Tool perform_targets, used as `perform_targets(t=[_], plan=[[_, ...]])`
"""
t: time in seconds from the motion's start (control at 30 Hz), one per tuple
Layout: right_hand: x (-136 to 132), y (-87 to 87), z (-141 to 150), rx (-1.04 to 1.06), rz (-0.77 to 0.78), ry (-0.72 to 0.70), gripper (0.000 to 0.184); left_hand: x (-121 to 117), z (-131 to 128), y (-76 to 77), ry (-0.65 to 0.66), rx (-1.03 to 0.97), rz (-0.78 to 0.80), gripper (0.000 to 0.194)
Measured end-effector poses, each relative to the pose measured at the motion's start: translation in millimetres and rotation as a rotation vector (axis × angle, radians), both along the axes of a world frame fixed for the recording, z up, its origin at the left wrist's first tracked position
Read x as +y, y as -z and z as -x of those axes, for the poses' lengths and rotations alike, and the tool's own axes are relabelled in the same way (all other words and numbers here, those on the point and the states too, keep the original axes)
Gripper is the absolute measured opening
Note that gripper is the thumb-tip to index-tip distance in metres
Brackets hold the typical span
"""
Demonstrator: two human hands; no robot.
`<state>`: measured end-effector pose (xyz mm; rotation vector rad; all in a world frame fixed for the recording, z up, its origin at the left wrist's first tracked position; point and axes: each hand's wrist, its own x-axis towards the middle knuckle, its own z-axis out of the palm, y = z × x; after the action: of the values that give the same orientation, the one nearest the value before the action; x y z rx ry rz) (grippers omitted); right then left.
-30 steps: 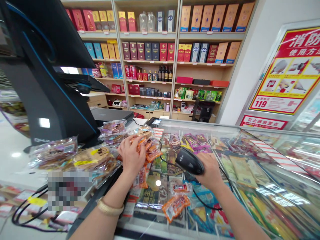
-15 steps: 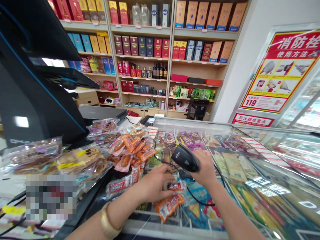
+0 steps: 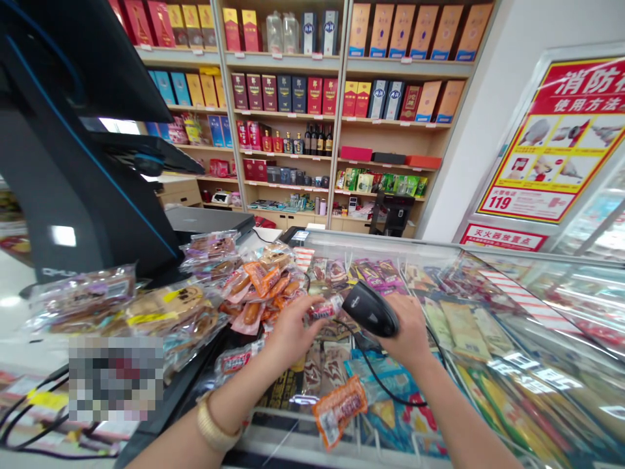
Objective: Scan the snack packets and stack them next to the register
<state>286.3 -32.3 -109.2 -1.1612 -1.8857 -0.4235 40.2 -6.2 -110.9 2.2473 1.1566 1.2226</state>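
Pinched in my left hand is a packaged sausage in clear wrap with a red label, raised off the glass. My right hand is wrapped round a black barcode scanner, whose head faces the sausage closely. An orange-wrapped sausage lies on the glass freezer top below the hands. Left of my left hand sits a heap of orange-wrapped sausages. Another red-labelled sausage lies partly behind my left forearm.
A dark checkout terminal stands at the left, with packaged flat snacks before it. The scanner's black cable loops over the freezer glass. Shelves of boxed bottles line the back wall.
My left hand has lifted the red-labelled sausage off the glass, bringing it up beside the scanner's head. The scanner stays in my right hand. The view has shifted slightly.
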Motion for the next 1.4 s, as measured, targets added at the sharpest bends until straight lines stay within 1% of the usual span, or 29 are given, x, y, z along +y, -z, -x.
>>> perform_targets(t=[0.1, 0.2, 0.33, 0.47, 0.67, 0.8, 0.87, 0.9, 1.0, 1.07, 1.1, 1.17, 1.27, 1.33, 1.4], plan=[[0.4, 0.1, -0.3, -0.010, 0.006, -0.009, 0.017, 9.4, 10.1, -7.5, -0.126, -0.099, -0.103, 0.026], [1.3, 1.1, -0.1, -0.052, 0.017, -0.020, 0.015, 11.8, 15.9, -12.7, -0.169, -0.115, -0.164, 0.025], [1.6, 1.6, 1.0, -0.086, 0.051, -0.023, 0.014, 8.7, 15.9, -13.3, -0.161, -0.073, -0.218, 0.027], [0.6, 0.1, 1.8, -0.085, 0.042, -0.058, 0.015, 6.7, 15.0, -12.5, -0.148, -0.036, -0.250, 0.031], [0.4, 0.2, 1.7, -0.100, 0.070, -0.068, 0.013, 7.9, 14.0, -10.5, -0.130, -0.037, -0.272, 0.027], [0.6, 1.6, 1.4, -0.095, 0.044, -0.070, 0.016, 4.8, 12.7, -12.0, -0.133, -0.032, -0.310, 0.030], [0.4, 1.9, 1.5, -0.092, 0.030, -0.072, 0.016, 4.1, 15.5, -16.0, -0.199, -0.039, -0.365, 0.030], [0.4, 1.9, 1.6, -0.090, 0.026, -0.074, 0.016, 4.9, 18.5, -18.7, -0.262, -0.049, -0.400, 0.030], [0.5, 2.5, 1.9, -0.088, 0.012, -0.077, 0.013, 13.5, 33.8, -26.8, -0.527, -0.092, -0.478, 0.030], [0.9, 3.7, 1.8, -0.089, 0.010, -0.073, 0.013, 23.4, 46.4, -29.4, -0.683, -0.117, -0.459, 0.033], [1.2, 4.5, 1.7, -0.090, 0.012, -0.073, 0.012, 28.6, 52.1, -29.5, -0.734, -0.122, -0.426, 0.035], [1.9, 6.2, 1.2, -0.092, 0.023, -0.077, 0.013, 37.7, 60.4, -27.3, -0.779, -0.109, -0.333, 0.039], [2.6, 8.0, 0.6, -0.085, 0.030, -0.074, 0.014, 43.6, 63.2, -22.7, -0.770, -0.032, -0.201, 0.044], [2.7, 8.5, 0.3, -0.081, 0.026, -0.070, 0.015, 42.0, 60.3, -21.8, -0.773, 0.010, -0.180, 0.045], [2.8, 8.4, 0.0, -0.081, 0.020, -0.069, 0.015, 37.9, 56.2, -23.5, -0.802, 0.021, -0.213, 0.045]])
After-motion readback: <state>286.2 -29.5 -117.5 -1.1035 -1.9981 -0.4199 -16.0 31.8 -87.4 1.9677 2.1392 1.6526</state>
